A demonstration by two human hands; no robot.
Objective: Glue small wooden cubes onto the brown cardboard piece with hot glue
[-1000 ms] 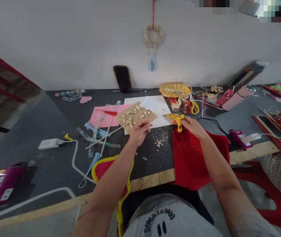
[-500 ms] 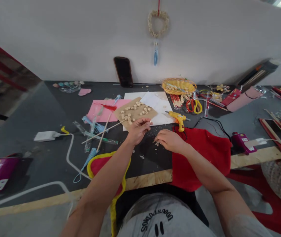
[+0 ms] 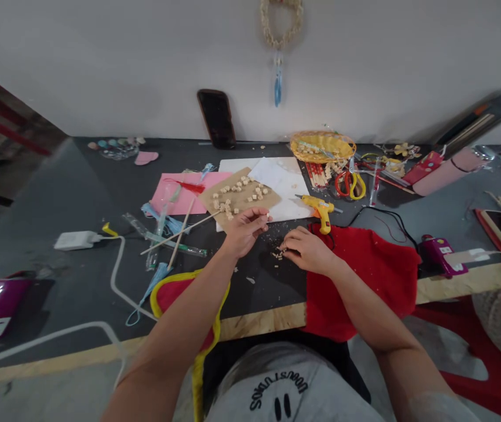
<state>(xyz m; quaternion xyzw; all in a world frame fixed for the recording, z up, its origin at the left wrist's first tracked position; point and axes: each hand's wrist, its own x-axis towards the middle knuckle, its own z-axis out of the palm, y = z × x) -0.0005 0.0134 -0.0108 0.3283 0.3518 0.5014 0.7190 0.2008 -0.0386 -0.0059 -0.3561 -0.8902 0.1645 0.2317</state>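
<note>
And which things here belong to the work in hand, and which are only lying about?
Likely the job: piece in left hand; bits by right hand; wooden clusters; glue gun.
Likely lying about: leaning phone; pink bottle; leftmost adapter.

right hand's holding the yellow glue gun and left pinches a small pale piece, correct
Not quite: the head view shows the yellow glue gun lying unheld beyond the right hand, which is at the scattered pale bits. The left hand pinches a small pale piece.
</note>
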